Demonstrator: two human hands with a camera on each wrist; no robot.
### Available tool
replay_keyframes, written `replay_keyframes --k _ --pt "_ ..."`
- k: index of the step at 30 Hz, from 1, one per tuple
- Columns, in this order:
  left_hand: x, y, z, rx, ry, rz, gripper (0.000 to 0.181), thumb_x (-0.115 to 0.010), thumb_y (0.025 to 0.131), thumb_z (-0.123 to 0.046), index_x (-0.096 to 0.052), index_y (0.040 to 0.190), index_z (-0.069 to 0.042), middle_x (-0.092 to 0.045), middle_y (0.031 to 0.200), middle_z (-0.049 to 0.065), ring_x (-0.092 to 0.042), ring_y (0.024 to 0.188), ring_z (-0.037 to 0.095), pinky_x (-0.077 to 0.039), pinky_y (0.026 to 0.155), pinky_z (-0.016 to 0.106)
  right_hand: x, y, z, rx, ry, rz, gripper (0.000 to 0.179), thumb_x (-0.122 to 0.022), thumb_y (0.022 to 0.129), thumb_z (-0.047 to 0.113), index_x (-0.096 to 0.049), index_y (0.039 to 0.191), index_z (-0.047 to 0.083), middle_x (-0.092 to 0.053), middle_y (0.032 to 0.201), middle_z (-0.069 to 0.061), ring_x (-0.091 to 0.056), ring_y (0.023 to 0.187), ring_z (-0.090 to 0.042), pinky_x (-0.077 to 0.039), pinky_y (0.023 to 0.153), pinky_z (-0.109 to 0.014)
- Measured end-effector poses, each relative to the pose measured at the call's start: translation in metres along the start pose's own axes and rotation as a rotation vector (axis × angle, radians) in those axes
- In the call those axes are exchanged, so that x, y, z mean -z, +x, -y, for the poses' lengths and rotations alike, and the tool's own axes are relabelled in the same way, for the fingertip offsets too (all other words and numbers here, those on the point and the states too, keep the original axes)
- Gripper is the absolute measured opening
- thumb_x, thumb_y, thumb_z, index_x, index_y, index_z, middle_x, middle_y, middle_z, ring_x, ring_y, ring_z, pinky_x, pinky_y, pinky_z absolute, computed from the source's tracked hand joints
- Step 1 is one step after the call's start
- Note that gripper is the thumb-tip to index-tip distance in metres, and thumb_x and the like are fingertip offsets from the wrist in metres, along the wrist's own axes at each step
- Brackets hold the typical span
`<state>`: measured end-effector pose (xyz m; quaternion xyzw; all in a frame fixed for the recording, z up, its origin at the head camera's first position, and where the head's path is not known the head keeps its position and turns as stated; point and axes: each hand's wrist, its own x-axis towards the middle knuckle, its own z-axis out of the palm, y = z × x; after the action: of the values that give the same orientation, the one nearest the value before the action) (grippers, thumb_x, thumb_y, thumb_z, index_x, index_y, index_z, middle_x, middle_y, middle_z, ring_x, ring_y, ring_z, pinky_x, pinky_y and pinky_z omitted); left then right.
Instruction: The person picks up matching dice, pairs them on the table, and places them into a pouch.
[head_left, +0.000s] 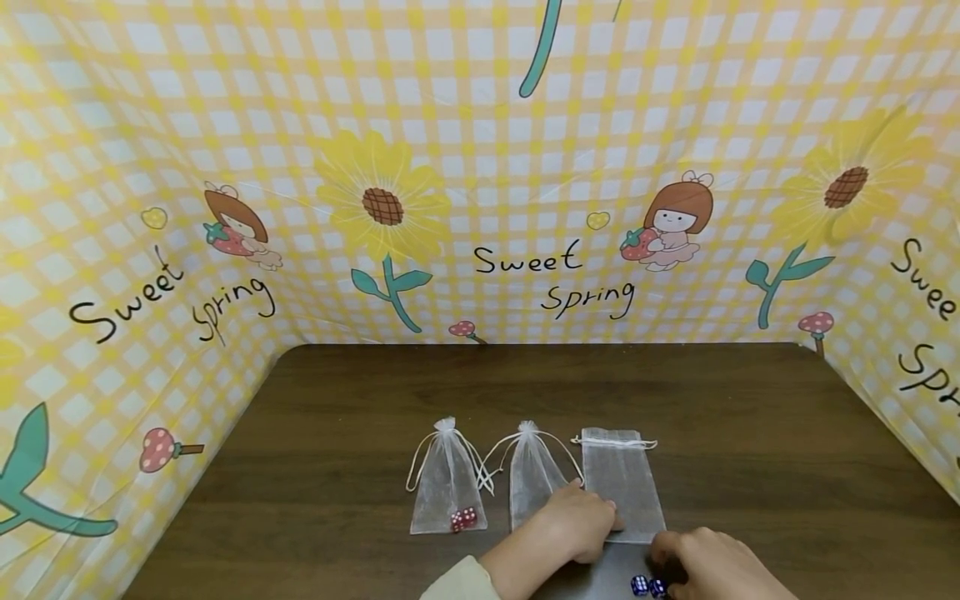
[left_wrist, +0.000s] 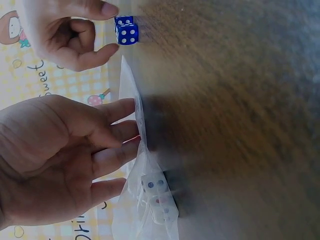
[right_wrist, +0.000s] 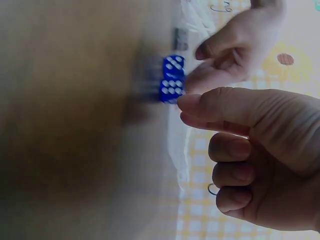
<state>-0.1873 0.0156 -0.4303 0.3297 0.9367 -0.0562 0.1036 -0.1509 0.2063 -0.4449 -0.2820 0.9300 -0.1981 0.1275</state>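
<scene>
Two blue dice (head_left: 648, 586) with white pips lie side by side near the table's front. My right hand (head_left: 712, 562) is just right of them, thumb and index finger parted around the dice, other fingers curled in the right wrist view. Whether the tips touch the dice is unclear. My left hand (head_left: 573, 521) rests its fingertips on a flat, white mesh drawstring bag (head_left: 622, 479). Left of it lies a second mesh bag (head_left: 528, 467), its neck drawn together, partly behind my left forearm; white dice (left_wrist: 157, 195) show inside it in the left wrist view.
A third mesh bag (head_left: 442, 479), gathered at the neck, lies farthest left with red dice (head_left: 463, 518) inside. Its white cords lie near the middle bag. The dark wooden table (head_left: 337, 392) is enclosed by a yellow checked cloth (head_left: 480, 167) at the back and sides.
</scene>
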Motion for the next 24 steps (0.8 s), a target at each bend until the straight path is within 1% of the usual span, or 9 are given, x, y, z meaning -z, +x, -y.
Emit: replay_keyframes --k 3,7,11,12,13,15,17,20,24 --pt "0.0 0.001 0.0 -0.002 0.013 -0.021 0.042 -0.076 0.069 -0.022 -0.066 0.108 -0.035 -0.064 0.101 -0.016 -0.055 0.101 0.001 -0.029 0.101 0.025 0.006 -0.002 -0.002 -0.006 0.02 0.006 0.019 -0.075 0.07 0.018 -0.061 0.082 0.025 -0.054 0.072 0.02 -0.046 0.058 0.0 -0.037 0.047 -0.029" --pt "-0.002 0.002 0.0 -0.013 0.052 -0.084 0.027 -0.077 0.068 -0.024 -0.07 0.091 -0.035 -0.065 0.087 -0.015 -0.057 0.088 0.0 -0.032 0.095 0.021 0.009 -0.006 -0.004 -0.005 0.009 -0.022 0.021 -0.073 0.069 0.014 -0.06 0.081 0.025 -0.052 0.07 0.021 -0.044 0.058 0.0 -0.035 0.047 -0.028" --pt "-0.005 0.002 -0.002 -0.029 0.113 -0.174 0.004 -0.072 0.074 -0.029 -0.069 0.074 -0.033 -0.064 0.077 -0.015 -0.057 0.076 0.0 -0.037 0.085 0.019 0.009 -0.006 -0.005 -0.002 -0.014 -0.046 0.022 -0.073 0.068 0.013 -0.059 0.08 0.026 -0.051 0.069 0.021 -0.042 0.057 0.0 -0.035 0.047 -0.028" --pt "-0.006 0.002 -0.002 -0.028 0.129 -0.2 0.004 -0.071 0.075 -0.031 -0.069 0.072 -0.032 -0.064 0.075 -0.015 -0.057 0.074 0.0 -0.039 0.08 0.019 0.009 -0.006 -0.005 -0.001 -0.014 -0.045 0.021 -0.073 0.069 0.014 -0.059 0.08 0.025 -0.051 0.069 0.021 -0.042 0.057 0.0 -0.035 0.047 -0.028" --pt "-0.007 0.001 -0.003 -0.031 0.149 -0.226 0.008 -0.07 0.075 -0.031 -0.067 0.067 -0.031 -0.063 0.073 -0.014 -0.056 0.071 0.001 -0.041 0.074 0.019 0.009 -0.006 -0.005 0.0 -0.012 -0.043 0.021 -0.073 0.069 0.014 -0.059 0.08 0.025 -0.051 0.069 0.021 -0.042 0.057 0.0 -0.035 0.047 -0.029" --pt "-0.008 0.001 -0.004 -0.035 0.19 -0.276 0.013 -0.068 0.075 -0.033 -0.065 0.063 -0.031 -0.063 0.07 -0.014 -0.054 0.065 0.004 -0.04 0.062 0.02 0.009 -0.005 -0.004 -0.008 -0.001 -0.028 0.02 -0.072 0.07 0.014 -0.059 0.08 0.025 -0.051 0.069 0.02 -0.042 0.057 -0.001 -0.035 0.047 -0.029" --pt "-0.01 0.002 -0.005 -0.04 0.215 -0.313 0.013 -0.069 0.073 -0.031 -0.064 0.061 -0.031 -0.062 0.068 -0.014 -0.052 0.061 0.005 -0.04 0.054 0.021 0.01 -0.004 -0.004 -0.02 0.008 -0.012 0.019 -0.072 0.072 0.013 -0.059 0.08 0.024 -0.05 0.068 0.02 -0.042 0.057 -0.001 -0.035 0.047 -0.028" --pt "-0.011 0.003 -0.006 -0.048 0.243 -0.356 0.011 -0.07 0.073 -0.031 -0.065 0.062 -0.03 -0.061 0.067 -0.013 -0.052 0.058 0.005 -0.041 0.049 0.022 0.01 -0.004 -0.003 -0.035 -0.004 -0.01 0.018 -0.072 0.073 0.013 -0.06 0.082 0.023 -0.051 0.068 0.019 -0.041 0.056 -0.002 -0.035 0.046 -0.028" --pt "-0.012 0.005 -0.007 -0.064 0.305 -0.416 0.013 -0.069 0.073 -0.029 -0.064 0.061 -0.031 -0.059 0.064 -0.015 -0.051 0.054 0.003 -0.04 0.046 0.02 0.012 -0.001 -0.002 -0.024 -0.047 -0.033 0.016 -0.073 0.074 0.015 -0.062 0.084 0.021 -0.054 0.07 0.017 -0.042 0.056 -0.001 -0.035 0.046 -0.028"
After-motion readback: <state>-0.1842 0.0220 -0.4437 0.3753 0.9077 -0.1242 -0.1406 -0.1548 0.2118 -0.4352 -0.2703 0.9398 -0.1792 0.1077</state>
